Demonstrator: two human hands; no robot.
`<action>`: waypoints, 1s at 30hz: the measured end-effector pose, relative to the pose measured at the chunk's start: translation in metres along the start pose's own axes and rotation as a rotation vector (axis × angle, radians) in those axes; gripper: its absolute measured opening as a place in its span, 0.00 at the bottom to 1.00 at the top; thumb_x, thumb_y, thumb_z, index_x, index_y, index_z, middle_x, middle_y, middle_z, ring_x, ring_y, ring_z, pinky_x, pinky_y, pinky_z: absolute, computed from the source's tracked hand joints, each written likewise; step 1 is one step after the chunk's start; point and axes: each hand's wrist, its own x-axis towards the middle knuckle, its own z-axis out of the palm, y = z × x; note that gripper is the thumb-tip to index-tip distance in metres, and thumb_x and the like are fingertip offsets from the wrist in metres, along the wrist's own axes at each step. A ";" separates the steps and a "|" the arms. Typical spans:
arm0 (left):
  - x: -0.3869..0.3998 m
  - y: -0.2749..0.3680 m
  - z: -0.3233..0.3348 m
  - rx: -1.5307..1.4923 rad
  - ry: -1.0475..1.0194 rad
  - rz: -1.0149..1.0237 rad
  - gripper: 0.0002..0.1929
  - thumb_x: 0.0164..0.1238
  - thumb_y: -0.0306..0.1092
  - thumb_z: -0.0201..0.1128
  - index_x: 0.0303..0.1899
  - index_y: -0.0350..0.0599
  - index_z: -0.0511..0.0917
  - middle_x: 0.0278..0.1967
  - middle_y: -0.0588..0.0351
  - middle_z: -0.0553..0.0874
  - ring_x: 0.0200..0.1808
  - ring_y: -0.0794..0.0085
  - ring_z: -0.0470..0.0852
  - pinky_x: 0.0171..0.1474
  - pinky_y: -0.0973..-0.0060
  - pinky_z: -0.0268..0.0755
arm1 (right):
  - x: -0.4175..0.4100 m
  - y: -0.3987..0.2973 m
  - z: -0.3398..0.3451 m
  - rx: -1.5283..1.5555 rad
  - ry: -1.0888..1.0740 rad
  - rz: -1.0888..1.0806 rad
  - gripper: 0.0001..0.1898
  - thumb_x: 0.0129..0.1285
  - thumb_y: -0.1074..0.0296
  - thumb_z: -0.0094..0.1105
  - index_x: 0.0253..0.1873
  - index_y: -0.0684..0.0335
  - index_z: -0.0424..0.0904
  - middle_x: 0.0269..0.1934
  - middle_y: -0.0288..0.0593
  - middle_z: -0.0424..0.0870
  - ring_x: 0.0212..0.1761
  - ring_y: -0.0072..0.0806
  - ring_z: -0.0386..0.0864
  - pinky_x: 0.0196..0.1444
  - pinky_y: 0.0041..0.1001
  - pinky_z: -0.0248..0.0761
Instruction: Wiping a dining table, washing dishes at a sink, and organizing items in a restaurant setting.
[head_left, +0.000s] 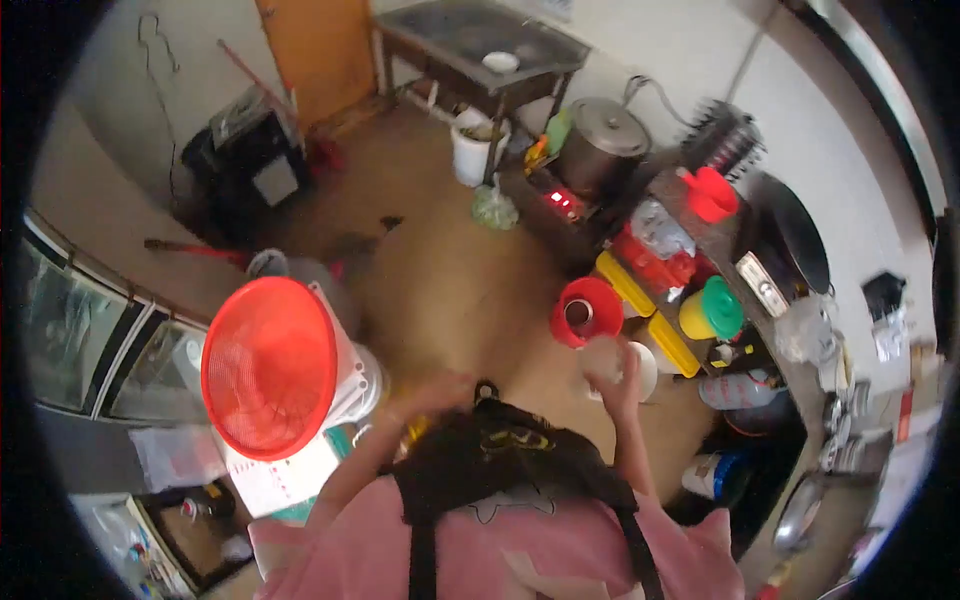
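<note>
My right hand (616, 379) is raised before me at the right, its fingers around a pale, blurred, see-through item (602, 358) that looks like a small plastic container or bag. Just beyond it stands a red bucket (564, 319) with a round metal-rimmed item inside. A white round container or lid (643, 371) shows behind the hand. My left hand (442, 391) is blurred, near the top of the dark apron (517, 439); whether it holds anything cannot be told. Left of it, a red mesh basket (270, 367) rests on stacked white containers (364, 382).
A counter (780, 352) at the right bears a yellow tub with green lid (712, 311) and a red jug (711, 196). A large lidded pot (609, 127), a white bucket (471, 159) and a tied green bag (495, 208) stand ahead. A black bin (247, 169) is at far left.
</note>
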 end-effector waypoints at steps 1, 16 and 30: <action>0.011 -0.015 -0.024 0.009 0.045 -0.068 0.17 0.60 0.43 0.56 0.46 0.44 0.73 0.41 0.45 0.78 0.42 0.56 0.77 0.48 0.64 0.67 | 0.038 -0.002 0.013 0.001 -0.081 -0.037 0.39 0.35 0.69 0.72 0.57 0.62 0.64 0.51 0.50 0.69 0.55 0.45 0.67 0.57 0.38 0.61; 0.172 -0.156 -0.348 -0.160 0.715 -0.304 0.23 0.58 0.39 0.61 0.51 0.36 0.71 0.46 0.45 0.79 0.46 0.64 0.78 0.49 0.72 0.68 | 0.411 -0.079 0.226 0.146 -0.331 -0.250 0.41 0.39 0.70 0.72 0.61 0.62 0.60 0.56 0.46 0.66 0.57 0.37 0.65 0.60 0.34 0.59; 0.492 -0.246 -0.599 -0.040 0.332 -0.227 0.21 0.57 0.39 0.62 0.51 0.42 0.72 0.47 0.51 0.78 0.49 0.66 0.76 0.51 0.72 0.67 | 0.717 -0.078 0.286 0.156 0.077 0.097 0.40 0.42 0.71 0.69 0.62 0.65 0.58 0.58 0.48 0.64 0.60 0.37 0.63 0.62 0.34 0.56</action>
